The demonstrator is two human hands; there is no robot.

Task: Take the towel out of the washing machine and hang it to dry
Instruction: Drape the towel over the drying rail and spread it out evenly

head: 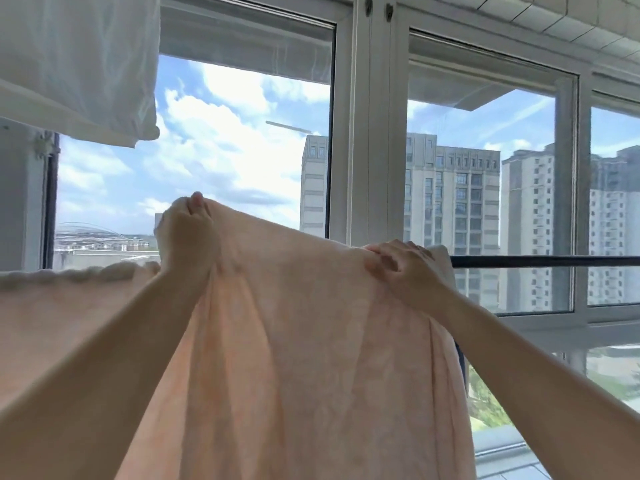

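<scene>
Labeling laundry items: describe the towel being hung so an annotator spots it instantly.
Start at the big window, then drop to the dark rail crossing it. The peach towel drapes there, gripped by the left hand and right hand. The white cloth hangs higher, upper left, untouched.

No legible text, label, brand, number or sign is found anywhere in the view. Nothing is printed or tagged on the peach towel (294,341) where its surface is shown. No lettering is carried by the white cloth (76,64) hung at upper left. No marking is seen on the window frame (367,133) or the dark rail (543,261). No signage can be made out on the tower blocks (453,202) beyond the glass.
</scene>
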